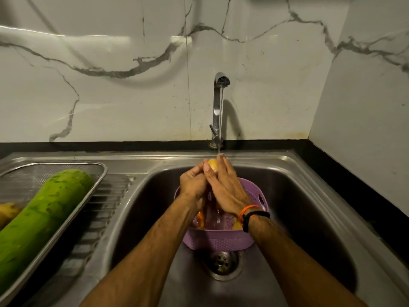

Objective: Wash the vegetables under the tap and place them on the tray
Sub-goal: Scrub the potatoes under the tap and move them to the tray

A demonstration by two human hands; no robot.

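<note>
Head view: small yellow vegetable (212,162), probably a potato or similar, sits between both hands directly under the tap (219,103) stream; the water lands at the right hand's fingertips, just above it. Only its top end shows, the rest is covered by fingers, so I can't call its long axis.

Left hand (193,181): fingers curled round the vegetable's left side, gripping. Right hand (224,187): fingers laid fairly straight over the top and right side, pressed together, rubbing or cupping rather than pinching. Both are equally near; it's a two-hand hold.

Directly below the hands: purple colander (221,240) standing in the sink (309,196) over the drain, with orange and yellow pieces inside, partly hidden by the wrists. More items left to wash, I'd guess.

Key relation for the next move: the tray (97,185) lies well to the left of the fingers, on the drainboard, so the left hand is nearer for the drop. It already carries a long green gourd (44,213) lying diagonally, and a yellowish item (7,212) at the left edge. Free space looks to be the near-right strip beside the gourd.

Risk: wet skin, slippery transfer over the sink rim.
</note>
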